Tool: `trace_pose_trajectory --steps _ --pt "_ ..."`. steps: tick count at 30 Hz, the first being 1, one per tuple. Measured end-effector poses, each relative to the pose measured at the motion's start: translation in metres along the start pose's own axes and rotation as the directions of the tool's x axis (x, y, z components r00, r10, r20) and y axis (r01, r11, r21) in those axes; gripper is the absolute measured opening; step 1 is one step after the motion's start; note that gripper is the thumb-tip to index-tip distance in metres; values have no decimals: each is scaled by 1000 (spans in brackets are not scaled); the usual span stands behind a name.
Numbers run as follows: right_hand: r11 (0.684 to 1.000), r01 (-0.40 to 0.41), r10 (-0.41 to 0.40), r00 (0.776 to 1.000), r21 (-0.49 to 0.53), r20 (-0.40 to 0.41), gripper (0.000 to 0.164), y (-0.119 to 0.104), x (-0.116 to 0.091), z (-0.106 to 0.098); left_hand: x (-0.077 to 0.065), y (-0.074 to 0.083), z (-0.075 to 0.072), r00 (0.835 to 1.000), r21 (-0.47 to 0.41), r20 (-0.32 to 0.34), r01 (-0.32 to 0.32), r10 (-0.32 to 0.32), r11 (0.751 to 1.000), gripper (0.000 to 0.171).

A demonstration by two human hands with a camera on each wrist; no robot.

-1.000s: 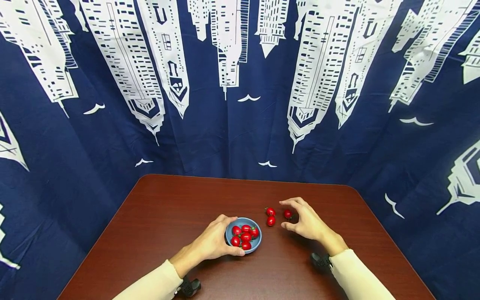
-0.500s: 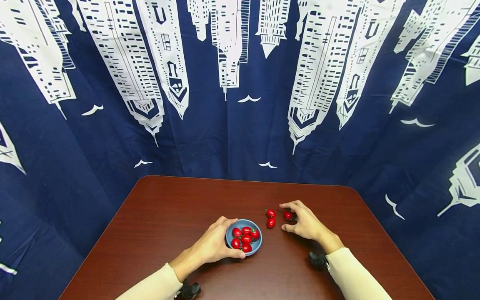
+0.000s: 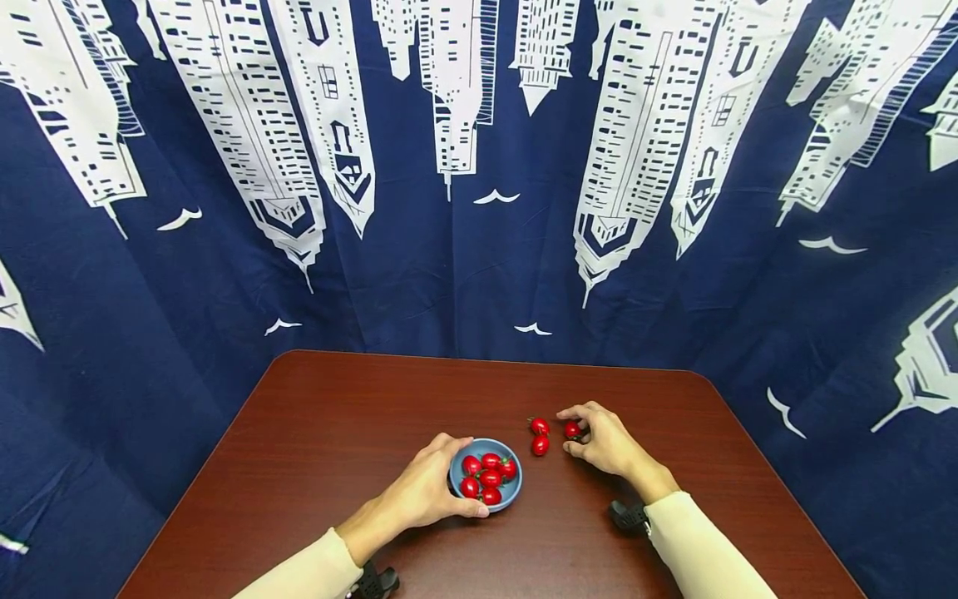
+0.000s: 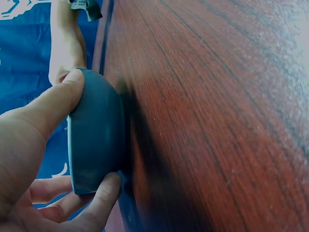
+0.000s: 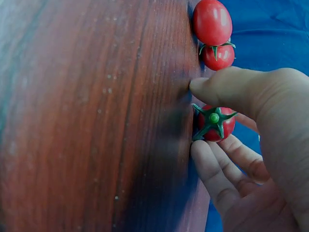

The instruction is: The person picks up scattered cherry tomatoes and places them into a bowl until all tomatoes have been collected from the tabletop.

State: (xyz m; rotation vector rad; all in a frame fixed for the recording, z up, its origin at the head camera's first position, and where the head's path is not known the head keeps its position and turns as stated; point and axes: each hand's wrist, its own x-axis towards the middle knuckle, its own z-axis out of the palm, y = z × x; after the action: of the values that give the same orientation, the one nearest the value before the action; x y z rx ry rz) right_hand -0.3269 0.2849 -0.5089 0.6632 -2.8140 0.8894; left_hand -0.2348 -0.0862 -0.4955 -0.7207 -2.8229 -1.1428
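Note:
A small blue bowl (image 3: 518, 481) with several cherry tomatoes (image 3: 490, 478) in it stands on the table. My left hand (image 3: 430, 482) grips its left side, thumb on the near rim and fingers at the far rim. The left wrist view shows the outer wall of the bowl (image 4: 96, 135) between thumb and fingers. To the right, my right hand (image 3: 609, 441) reaches round a single cherry tomato (image 3: 572, 429). In the right wrist view, this tomato (image 5: 227, 126) has a green star-shaped stem; my thumb is apart from it, and the fingers lie close on the other side.
Two more cherry tomatoes (image 3: 540, 436) lie together between the bowl and my right hand. The brown wooden table (image 3: 359, 399) ends at a far edge, with a blue curtain (image 3: 479, 266) printed with white buildings behind it.
My right hand has moved slightly nearer, its thumb and fingers closing in around the single tomato. The left hand keeps its hold on the bowl.

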Motion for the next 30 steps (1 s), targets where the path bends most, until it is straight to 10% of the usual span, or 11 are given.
trace_pose_trajectory --steps 30 --pt "996 87 -88 993 -14 -72 30 -17 -3 -10 -1 3 2 1000 15 9 12 -12 1000 106"
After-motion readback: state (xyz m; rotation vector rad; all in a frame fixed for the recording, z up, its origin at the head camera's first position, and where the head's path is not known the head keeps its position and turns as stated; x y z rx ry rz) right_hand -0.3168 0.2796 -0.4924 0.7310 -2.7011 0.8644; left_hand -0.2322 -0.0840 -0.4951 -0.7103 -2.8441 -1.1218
